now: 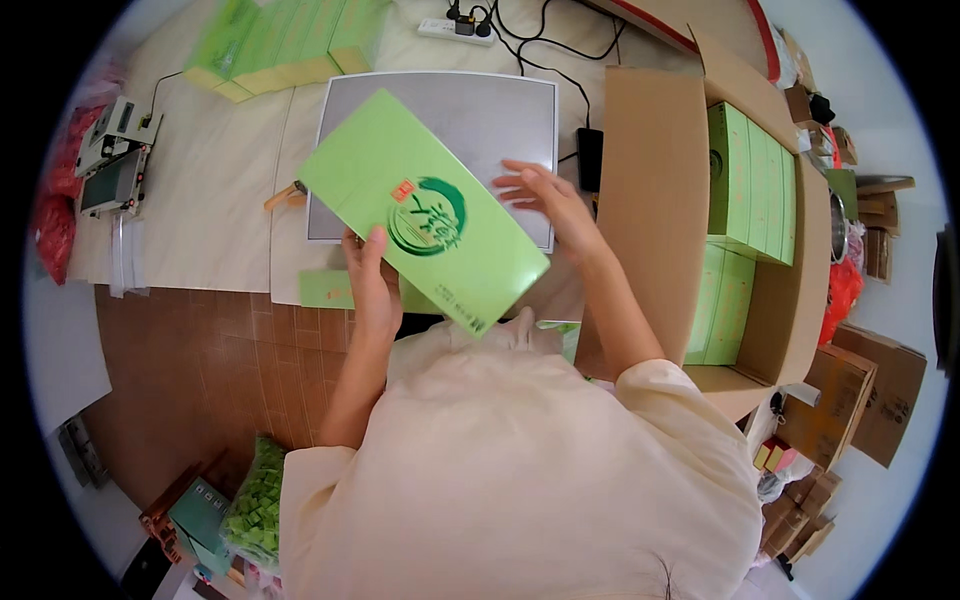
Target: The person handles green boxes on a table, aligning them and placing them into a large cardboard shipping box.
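Over the pale desk (220,165): left fingers (374,247) grip 1 oblong green box (420,190); right fingers (538,182) spread, empty
Brown cardboard carton (650,200): part-filled, gap left

Held box (425,212): green, printed darker green | carton (652,190): brown | bag (55,240): apparently red

On the light-green carton (425,212), dark-green brush-style Chinese characters (432,222) are printed within a round emblem (458,200), beside a red seal (403,190); small print (472,319) is borne near the carton's lowest corner.
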A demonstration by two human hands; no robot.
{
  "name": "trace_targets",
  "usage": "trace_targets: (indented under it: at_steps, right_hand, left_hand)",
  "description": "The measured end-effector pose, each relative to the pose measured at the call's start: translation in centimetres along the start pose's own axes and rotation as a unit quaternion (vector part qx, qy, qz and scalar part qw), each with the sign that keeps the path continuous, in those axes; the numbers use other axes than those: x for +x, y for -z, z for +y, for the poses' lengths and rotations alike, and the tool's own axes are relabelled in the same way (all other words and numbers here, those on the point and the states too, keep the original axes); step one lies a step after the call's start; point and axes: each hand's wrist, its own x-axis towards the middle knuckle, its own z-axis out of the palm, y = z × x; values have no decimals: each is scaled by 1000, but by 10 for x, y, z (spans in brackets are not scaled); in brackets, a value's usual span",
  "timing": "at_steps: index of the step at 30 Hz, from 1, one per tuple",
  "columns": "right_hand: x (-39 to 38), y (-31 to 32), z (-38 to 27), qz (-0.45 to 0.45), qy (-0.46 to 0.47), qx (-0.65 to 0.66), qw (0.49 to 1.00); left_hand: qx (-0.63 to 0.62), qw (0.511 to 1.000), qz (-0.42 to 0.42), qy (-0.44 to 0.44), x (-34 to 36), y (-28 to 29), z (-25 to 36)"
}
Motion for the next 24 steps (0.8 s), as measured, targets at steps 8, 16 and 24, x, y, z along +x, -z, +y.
trace_targets:
  at_steps: [8, 16, 24]
  right_hand:
    - [-12, -13, -6, 133, 164, -218, 953]
    - [-12, -74, -20, 38, 301, -485, 821]
    - [18, -92, -15, -5, 284, -531, 798]
  left_hand:
    - [-11, 983, 143, -118, 8, -6, 11]
    - [-5, 972, 176, -157, 3, -8, -2]
    - [57, 998, 29, -7, 15, 10, -26]
